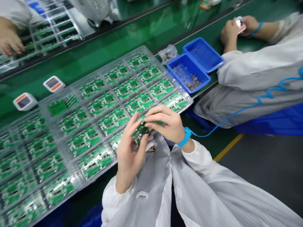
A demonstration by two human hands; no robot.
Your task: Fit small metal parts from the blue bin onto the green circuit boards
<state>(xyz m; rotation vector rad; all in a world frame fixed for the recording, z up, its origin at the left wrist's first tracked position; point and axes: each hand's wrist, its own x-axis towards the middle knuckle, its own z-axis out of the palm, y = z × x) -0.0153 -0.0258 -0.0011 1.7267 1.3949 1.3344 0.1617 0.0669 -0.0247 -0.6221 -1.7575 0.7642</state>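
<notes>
My left hand (130, 151) grips a small green circuit board (140, 131) between thumb and fingers, the board tilted up in front of my chest. My right hand (167, 123), with a blue band on its wrist, has its fingers closed at the board's upper right edge; whether a small part sits between those fingertips is hidden. Both hands are above the near edge of a clear plastic tray (67, 157), whose compartments hold green circuit boards (113, 120).
Right of the tray are two blue bins (208, 56), the nearer with small metal parts (193, 82), and a plastic bag (168, 53). Two white devices (54, 84) lie behind the tray. A person's hands (229, 33) work at the right, another's hand (10, 39) at upper left. A blue coiled cord (224, 118) runs right.
</notes>
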